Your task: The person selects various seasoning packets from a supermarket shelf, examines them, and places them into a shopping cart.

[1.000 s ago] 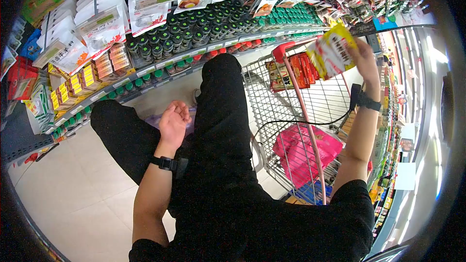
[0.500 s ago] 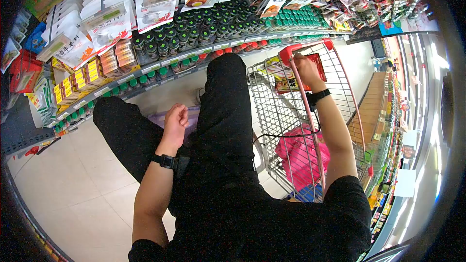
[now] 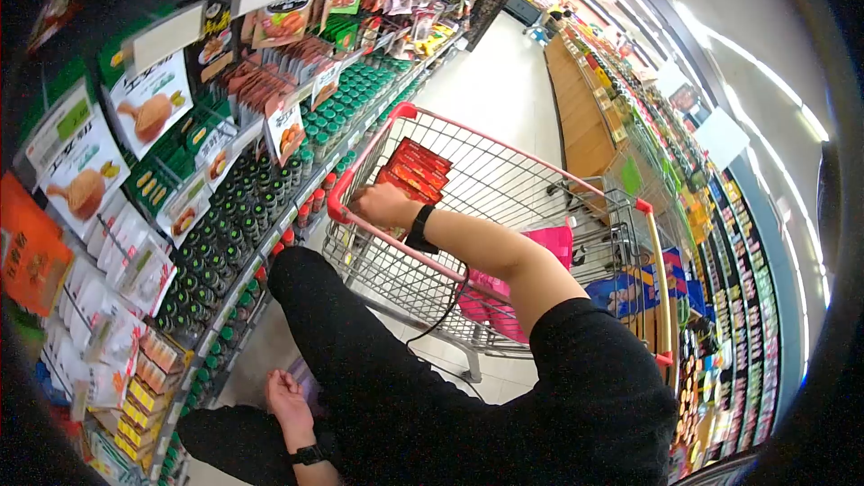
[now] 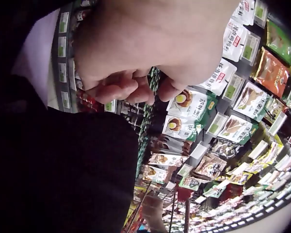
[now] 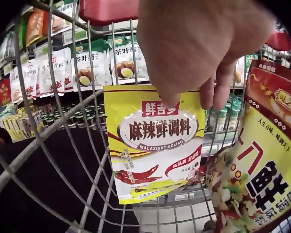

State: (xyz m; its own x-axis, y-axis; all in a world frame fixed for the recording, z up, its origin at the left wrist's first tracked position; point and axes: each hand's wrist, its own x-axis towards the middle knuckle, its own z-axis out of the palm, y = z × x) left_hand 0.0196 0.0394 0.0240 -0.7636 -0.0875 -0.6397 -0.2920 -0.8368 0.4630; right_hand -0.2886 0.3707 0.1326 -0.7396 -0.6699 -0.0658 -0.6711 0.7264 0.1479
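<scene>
In the right wrist view my right hand point(image 5: 203, 43) pinches the top edge of a yellow-and-white seasoning packet point(image 5: 157, 141), which hangs upright inside the wire cart. Chilli peppers are printed on its front. Beside it stands a larger red-and-yellow seasoning packet point(image 5: 266, 155). From the head, the right hand point(image 3: 385, 207) is at the cart's red-cornered end and hides the held packet. Close by lie several red packets point(image 3: 416, 171) in the shopping cart point(image 3: 504, 157). My left hand point(image 3: 290, 403) holds nothing and hangs by the knees with fingers loosely curled point(image 4: 119, 90).
A shelf of hanging seasoning pouches point(image 3: 153, 99) and dark-capped jars point(image 3: 216, 243) runs along the left. Pink bags point(image 3: 490, 292) sit low in the cart. Beyond it stretches an aisle floor point(image 3: 486, 72) beside a wooden-sided display point(image 3: 576, 108). A black cable point(image 3: 454, 301) trails from the right wrist.
My right hand has carried the yellow packet from above the cart down into its end by the red corner. The head view has turned rightward along the aisle. The left hand stays low.
</scene>
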